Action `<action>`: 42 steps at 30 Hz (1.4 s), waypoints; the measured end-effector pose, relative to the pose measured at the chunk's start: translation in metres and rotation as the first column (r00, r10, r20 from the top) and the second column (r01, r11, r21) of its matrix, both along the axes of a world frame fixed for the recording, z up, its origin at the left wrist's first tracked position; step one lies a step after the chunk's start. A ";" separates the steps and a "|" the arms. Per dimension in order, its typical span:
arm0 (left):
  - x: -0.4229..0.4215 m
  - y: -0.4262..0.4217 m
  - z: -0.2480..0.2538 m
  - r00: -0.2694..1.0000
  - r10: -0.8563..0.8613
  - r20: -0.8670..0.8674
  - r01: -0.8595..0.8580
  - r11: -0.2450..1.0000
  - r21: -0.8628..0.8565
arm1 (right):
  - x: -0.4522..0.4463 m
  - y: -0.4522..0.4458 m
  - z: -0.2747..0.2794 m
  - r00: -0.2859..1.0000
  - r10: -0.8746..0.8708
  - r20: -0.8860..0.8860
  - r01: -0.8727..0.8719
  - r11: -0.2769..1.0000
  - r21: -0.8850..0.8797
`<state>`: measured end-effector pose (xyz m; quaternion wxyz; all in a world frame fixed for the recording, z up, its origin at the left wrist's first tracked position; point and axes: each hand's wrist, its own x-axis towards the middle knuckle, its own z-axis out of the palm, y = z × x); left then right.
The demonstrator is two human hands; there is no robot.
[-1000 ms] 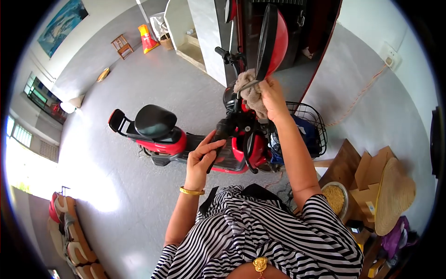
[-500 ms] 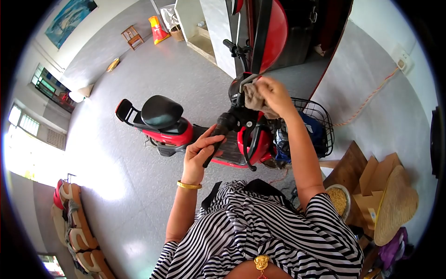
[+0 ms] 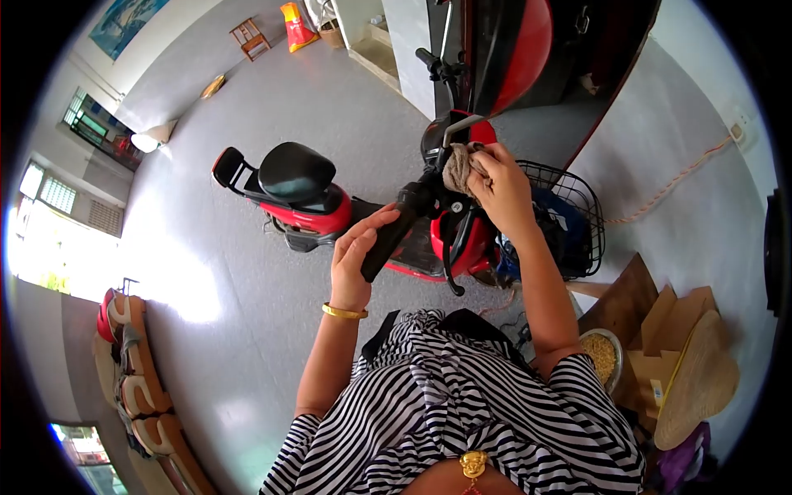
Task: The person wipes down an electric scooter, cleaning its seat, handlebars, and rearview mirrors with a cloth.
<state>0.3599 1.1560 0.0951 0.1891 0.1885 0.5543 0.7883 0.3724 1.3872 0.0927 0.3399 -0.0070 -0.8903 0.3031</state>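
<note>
A red and black electric scooter (image 3: 309, 212) stands side-on in front of me, its handlebars turned towards my body. My left hand (image 3: 360, 252) holds the black handlebar grip (image 3: 386, 241) on the near side, fingers laid along it. Bunched in my right hand (image 3: 502, 191) is a grey-brown cloth (image 3: 459, 168), pressed against the middle of the handlebars by the bent metal mirror stem (image 3: 464, 125). The brake lever (image 3: 450, 272) hangs below that hand. A large red and black mirror (image 3: 528, 54) rises above it. The cloth hides part of the handlebar centre.
A black wire basket (image 3: 592, 233) with blue items sits at the scooter's front. To my right are a bowl of grain (image 3: 601, 355), cardboard boxes (image 3: 652, 375) and a straw hat (image 3: 701, 384). An orange cord (image 3: 668, 188) runs to a wall socket. A wooden bench (image 3: 148, 388) stands at left.
My right hand has shifted the cloth slightly down the mirror stem, its fingers bunching it more. My left hand's fingers have straightened along the grip. The whole view has shifted a little.
</note>
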 end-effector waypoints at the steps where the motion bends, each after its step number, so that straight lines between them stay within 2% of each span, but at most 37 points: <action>1: -0.001 0.000 -0.002 1.000 -0.001 -0.015 0.001 1.000 -0.020 | 0.004 -0.003 0.006 0.999 -0.039 0.001 0.039 0.996 0.079; 2: -0.002 -0.001 -0.004 1.000 0.000 -0.028 -0.001 0.999 -0.040 | 0.008 -0.007 0.015 1.000 -0.026 0.003 0.025 0.997 0.078; 4: -0.001 0.000 -0.006 0.999 0.043 0.015 -0.043 0.999 -0.017 | 0.018 -0.016 0.033 0.987 -0.072 0.146 0.036 0.970 0.240; 6: 0.000 0.002 -0.007 0.994 0.088 0.063 -0.089 0.996 0.012 | 0.027 -0.023 0.047 0.985 -0.041 0.168 -0.009 0.958 0.288; 8: 0.002 0.003 -0.007 0.989 0.111 0.095 -0.116 0.992 0.051 | 0.033 -0.031 0.059 0.967 0.198 0.163 -0.227 0.957 0.182; 9: 0.005 0.005 -0.003 0.980 0.109 0.169 -0.127 0.987 0.099 | 0.035 -0.043 0.068 0.961 0.239 0.135 -0.252 0.963 0.091; 10: 0.006 0.005 -0.005 0.977 0.122 0.177 -0.142 0.985 0.102 | 0.030 -0.052 0.068 0.957 0.252 0.144 -0.267 0.959 0.093; 12: 0.009 0.006 -0.007 0.923 0.031 0.384 -0.173 0.924 0.342 | 0.011 -0.062 0.066 0.955 0.269 -0.125 -0.255 0.959 0.122; 13: 0.012 0.007 -0.007 0.884 0.000 0.467 -0.212 0.891 0.401 | -0.004 -0.063 0.057 0.955 0.258 -0.146 -0.220 0.947 0.235; 14: 0.014 0.007 -0.009 0.880 0.013 0.474 -0.229 0.887 0.401 | -0.013 -0.064 0.049 0.952 0.273 -0.138 -0.236 0.943 0.234; 16: 0.017 0.006 -0.014 0.759 -0.153 0.633 -0.264 0.816 0.514 | -0.023 -0.065 0.040 0.971 0.238 0.025 -0.229 0.896 0.379; 17: 0.016 0.008 -0.012 0.731 -0.188 0.656 -0.269 0.804 0.530 | -0.023 -0.067 0.041 0.966 0.258 0.029 -0.251 0.896 0.366; 22: 0.015 0.014 -0.017 0.734 -0.144 0.664 -0.336 0.773 0.538 | -0.007 -0.097 0.049 0.910 0.387 0.146 -0.413 0.832 0.370; 24: 0.011 0.010 -0.033 0.734 -0.388 0.557 -0.284 0.570 0.771 | 0.005 -0.115 0.053 0.796 0.569 0.208 -0.605 0.763 0.226; 25: 0.013 0.006 -0.033 0.769 -0.379 0.514 -0.209 0.612 0.763 | 0.012 -0.121 0.057 0.792 0.586 0.171 -0.609 0.747 0.265; 26: 0.012 0.004 -0.033 0.776 -0.369 0.512 -0.213 0.610 0.763 | 0.010 -0.122 0.059 0.785 0.596 0.167 -0.618 0.740 0.267; 28: 0.011 0.005 -0.032 0.720 -0.498 0.483 -0.205 0.512 0.834 | 0.008 -0.115 0.061 0.773 0.603 0.196 -0.632 0.710 0.310; 30: 0.017 0.008 -0.022 0.668 -0.351 0.656 -0.346 0.633 0.692 | -0.010 -0.102 0.061 0.814 0.485 0.319 -0.574 0.756 0.314; 32: 0.023 0.008 -0.013 0.586 -0.352 0.730 -0.394 0.663 0.636 | -0.030 -0.088 0.057 0.899 0.277 0.339 -0.414 0.791 0.450; 36: 0.022 0.004 -0.031 0.663 -0.418 0.621 -0.278 0.633 0.723 | -0.031 -0.099 0.056 0.912 0.248 0.327 -0.399 0.720 0.568; 38: 0.021 0.002 -0.033 0.671 -0.420 0.611 -0.289 0.610 0.738 | -0.022 -0.113 0.061 0.858 0.328 0.394 -0.502 0.693 0.517; 40: 0.021 0.003 -0.041 0.692 -0.412 0.593 -0.257 0.626 0.736 | -0.010 -0.124 0.063 0.823 0.452 0.344 -0.568 0.663 0.487; 41: 0.017 0.007 -0.055 0.909 -0.092 0.407 -0.152 0.836 0.528 | -0.004 -0.129 0.064 0.797 0.521 0.304 -0.603 0.665 0.441; 42: 0.014 0.010 -0.067 0.987 0.151 0.062 -0.161 0.958 0.237 | -0.001 -0.131 0.064 0.768 0.586 0.259 -0.637 0.662 0.395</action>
